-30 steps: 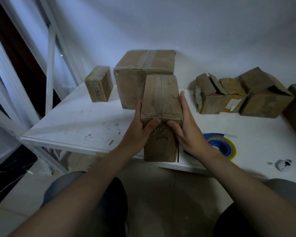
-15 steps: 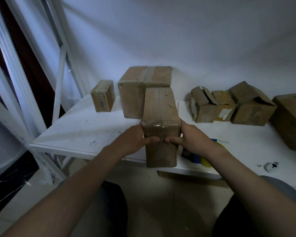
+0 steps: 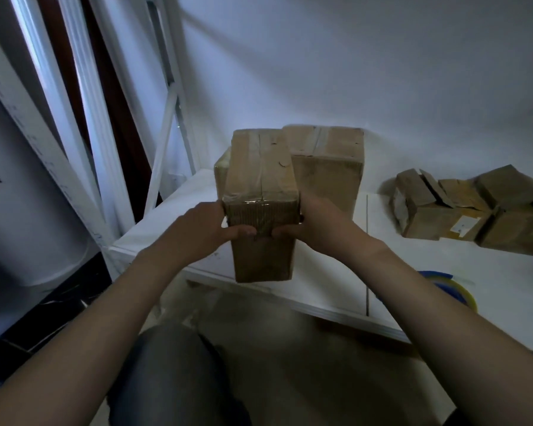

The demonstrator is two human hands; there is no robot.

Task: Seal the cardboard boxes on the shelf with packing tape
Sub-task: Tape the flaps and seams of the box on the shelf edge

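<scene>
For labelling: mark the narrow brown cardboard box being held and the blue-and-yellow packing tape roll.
Narrow brown cardboard box (image 3: 260,167): head view, taped top face.
Blue-and-yellow packing tape roll (image 3: 466,295): head view, visible outer rim.

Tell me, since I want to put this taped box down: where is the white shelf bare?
Barest is the white shelf between the large brown cardboard box and the heap of open brown cardboard boxes, forward to the blue-and-yellow tape roll. A smaller patch lies at the front left corner, by the left hand. The back is crowded on both sides.
</scene>
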